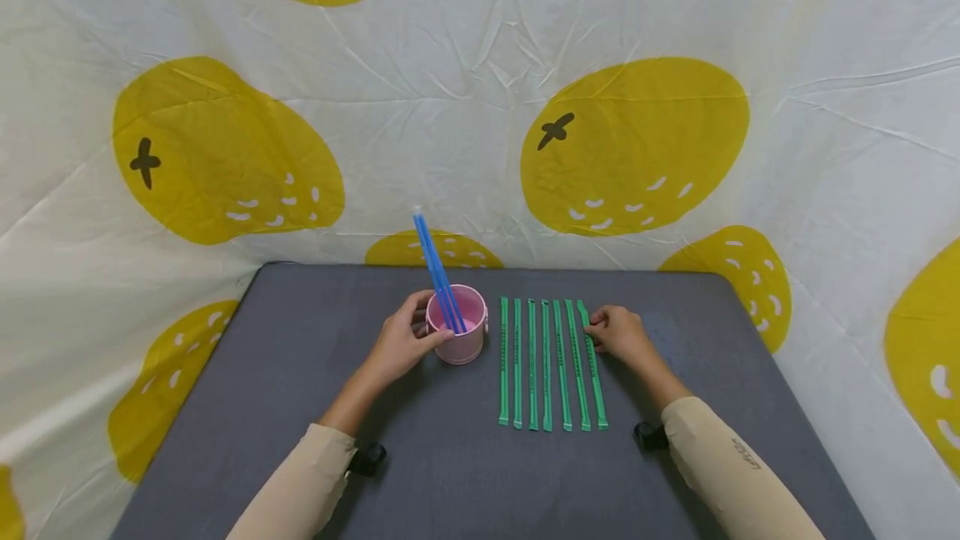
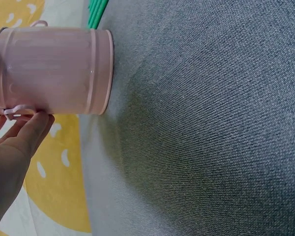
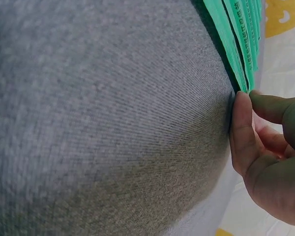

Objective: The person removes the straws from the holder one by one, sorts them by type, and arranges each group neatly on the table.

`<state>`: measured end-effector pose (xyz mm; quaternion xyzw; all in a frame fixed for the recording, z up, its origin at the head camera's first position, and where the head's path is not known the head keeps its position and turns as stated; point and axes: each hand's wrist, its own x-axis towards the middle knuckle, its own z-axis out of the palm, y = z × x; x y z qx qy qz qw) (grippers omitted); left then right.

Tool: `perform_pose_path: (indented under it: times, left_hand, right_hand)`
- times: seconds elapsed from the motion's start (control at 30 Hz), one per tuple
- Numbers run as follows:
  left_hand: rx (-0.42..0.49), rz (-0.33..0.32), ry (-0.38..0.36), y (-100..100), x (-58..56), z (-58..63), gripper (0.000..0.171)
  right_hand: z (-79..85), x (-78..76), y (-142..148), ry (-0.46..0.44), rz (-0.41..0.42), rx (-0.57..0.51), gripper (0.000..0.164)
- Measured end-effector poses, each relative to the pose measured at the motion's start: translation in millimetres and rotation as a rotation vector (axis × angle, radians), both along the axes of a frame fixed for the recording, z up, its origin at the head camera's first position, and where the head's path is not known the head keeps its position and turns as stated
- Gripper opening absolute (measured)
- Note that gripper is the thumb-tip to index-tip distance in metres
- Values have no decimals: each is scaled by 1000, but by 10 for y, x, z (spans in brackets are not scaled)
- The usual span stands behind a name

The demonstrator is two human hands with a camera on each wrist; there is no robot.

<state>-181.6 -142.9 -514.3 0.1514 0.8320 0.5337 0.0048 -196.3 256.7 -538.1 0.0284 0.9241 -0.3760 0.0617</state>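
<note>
My left hand (image 1: 401, 338) holds a small pink bucket (image 1: 461, 348) by its side, thumb at the front near the rim and fingers round the left. Long blue straws (image 1: 435, 269) lean out of the bucket towards the back left. In the left wrist view the bucket (image 2: 51, 71) stands on the table, fingertips by its handle lug. My right hand (image 1: 621, 333) pinches the edge of the rightmost green wrapped straw (image 1: 597, 386), near its upper part. The right wrist view shows thumb and index finger meeting at this green wrapper (image 3: 226, 44).
Several more green wrapped straws (image 1: 532, 365) with dark print lie side by side in a row between the bucket and my right hand. All sit on a dark grey table (image 1: 465, 490). Behind it hangs a white cloth (image 1: 435, 140) with yellow fruit prints.
</note>
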Motion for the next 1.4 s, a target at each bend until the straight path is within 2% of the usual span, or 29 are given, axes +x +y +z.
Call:
perform_pose_path:
  times: [0.13, 0.33, 0.5, 0.67, 0.73, 0.93, 1.07, 1.23, 1.4]
  left_hand:
    - [6, -3, -2, 4, 6, 10, 78]
    - [18, -4, -9, 3, 10, 4, 78]
    - [19, 6, -15, -1, 16, 7, 76]
    - [22, -2, -14, 11, 6, 2, 77]
    - [33, -15, -15, 18, 4, 2, 77]
    - [26, 5, -14, 2, 17, 41, 76]
    - [19, 0, -7, -1, 19, 57, 77]
    - [15, 1, -11, -9, 32, 57, 77]
    - [19, 1, -9, -7, 18, 49, 77]
  right_hand:
    - [45, -22, 42, 43, 14, 7, 20]
    - [244, -75, 11, 145, 52, 40, 23]
    - [434, -91, -189, 189, 117, -45, 27]
    - [601, -135, -428, 199, 130, -175, 27]
    - [669, -159, -501, 207, 130, -205, 27]
    - [829, -248, -760, 220, 183, -270, 28]
    - [908, -321, -925, 215, 209, -277, 28]
    - [946, -424, -1128, 183, 290, -278, 31]
    - [985, -526, -1355, 196, 364, -270, 32]
